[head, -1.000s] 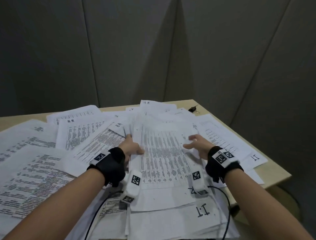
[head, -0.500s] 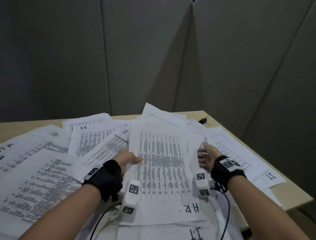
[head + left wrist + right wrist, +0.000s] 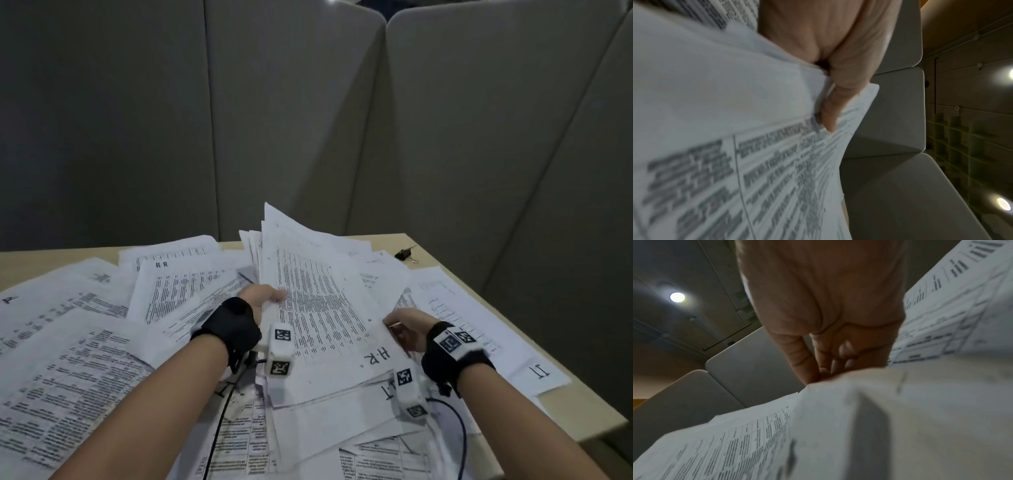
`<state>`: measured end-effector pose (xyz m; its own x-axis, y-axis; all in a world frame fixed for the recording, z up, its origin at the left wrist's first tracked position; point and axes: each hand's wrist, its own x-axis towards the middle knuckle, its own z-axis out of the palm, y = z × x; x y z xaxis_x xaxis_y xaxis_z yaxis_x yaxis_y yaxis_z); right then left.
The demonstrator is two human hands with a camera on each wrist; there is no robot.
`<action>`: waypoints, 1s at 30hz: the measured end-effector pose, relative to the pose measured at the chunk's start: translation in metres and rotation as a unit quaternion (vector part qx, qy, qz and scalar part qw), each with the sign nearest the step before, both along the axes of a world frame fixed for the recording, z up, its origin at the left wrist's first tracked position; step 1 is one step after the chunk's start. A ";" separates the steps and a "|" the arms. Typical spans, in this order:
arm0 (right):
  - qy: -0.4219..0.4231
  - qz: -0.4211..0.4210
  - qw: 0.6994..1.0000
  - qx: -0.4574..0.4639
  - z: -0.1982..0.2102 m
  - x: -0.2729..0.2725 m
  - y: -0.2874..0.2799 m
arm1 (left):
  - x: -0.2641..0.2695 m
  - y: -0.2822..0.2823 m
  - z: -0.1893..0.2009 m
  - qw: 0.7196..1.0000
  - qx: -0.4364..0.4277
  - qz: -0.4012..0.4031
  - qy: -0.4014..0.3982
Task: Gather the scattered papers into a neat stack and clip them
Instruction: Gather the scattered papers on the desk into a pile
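White papers (image 3: pixel 318 308) w/ black print, black clip (image 3: pixel 404 254), beige table (image 3: pixel 455 274).

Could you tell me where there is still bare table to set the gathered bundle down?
Bare table shows mainly at the far right corner, around the binder clip, and in a strip along the right edge beside the "IT" sheet. A thin band runs behind the left sheets. Everywhere else is crowded with overlapping papers.

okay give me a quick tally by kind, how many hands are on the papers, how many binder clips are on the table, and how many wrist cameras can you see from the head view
Hands gripping the lifted bundle of papers: 2, left hand and right hand
Black binder clip on the table: 1
White wrist cameras: 2, left wrist camera and right wrist camera
Total: 5
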<state>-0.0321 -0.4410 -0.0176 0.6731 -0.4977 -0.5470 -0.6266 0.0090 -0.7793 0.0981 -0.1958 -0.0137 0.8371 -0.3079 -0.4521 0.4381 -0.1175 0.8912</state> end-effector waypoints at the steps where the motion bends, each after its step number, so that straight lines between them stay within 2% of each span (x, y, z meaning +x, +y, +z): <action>1: 0.006 0.001 1.000 -0.005 0.001 0.000 0.000 | 0.004 0.000 -0.003 1.000 0.001 -0.021 -0.005; 3: -0.003 -0.004 1.000 0.010 0.000 -0.001 0.001 | 0.026 -0.001 -0.027 0.998 0.032 -0.053 -0.015; 4: -0.012 -0.005 1.000 0.017 -0.001 0.000 0.000 | 0.025 0.000 -0.024 0.996 0.056 -0.068 -0.011; 7: -0.053 -0.062 0.996 0.034 0.003 0.005 -0.004 | 0.007 0.008 -0.017 0.994 0.105 -0.013 -0.034; 9: -0.075 -0.117 0.990 -0.003 0.008 0.011 -0.008 | 0.022 0.009 -0.043 0.994 0.109 -0.020 -0.026; 11: -0.069 -0.120 0.990 -0.026 0.011 0.015 -0.011 | 0.057 0.013 -0.087 0.999 0.047 -0.008 0.018; 12: -0.058 -0.110 0.992 -0.022 0.010 0.016 -0.012 | 0.063 0.016 -0.093 0.999 -0.005 -0.001 0.051; 13: -0.040 -0.078 0.996 -0.017 0.008 0.018 -0.015 | 0.056 0.019 -0.085 0.997 -0.032 0.003 0.077; 16: 0.069 0.038 0.996 -0.037 0.015 0.003 -0.014 | 0.002 0.020 -0.024 0.992 -0.072 0.014 0.105; 19: 0.121 0.090 0.987 -0.060 0.022 -0.019 -0.021 | 0.016 0.023 -0.033 0.991 -0.072 -0.011 0.110; 21: 0.145 0.098 0.981 -0.087 0.026 -0.025 -0.030 | 0.015 0.020 -0.031 0.994 -0.020 -0.033 0.104; 24: 0.139 0.095 0.954 -0.250 0.026 -0.010 -0.043 | 0.002 0.006 -0.024 0.995 0.099 0.023 0.024; 27: 0.105 0.145 0.924 -0.338 0.019 0.006 -0.037 | 0.001 -0.008 -0.026 0.990 0.108 0.059 -0.067; 30: 0.105 0.142 0.914 -0.366 0.012 0.017 -0.032 | 0.000 -0.011 -0.023 0.993 0.084 0.060 -0.054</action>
<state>-0.0155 -0.4729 -0.0055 0.7501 -0.6037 -0.2701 -0.6595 -0.6521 -0.3739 0.0982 -0.2070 -0.0372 0.9099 -0.1309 -0.3936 0.3602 -0.2211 0.9063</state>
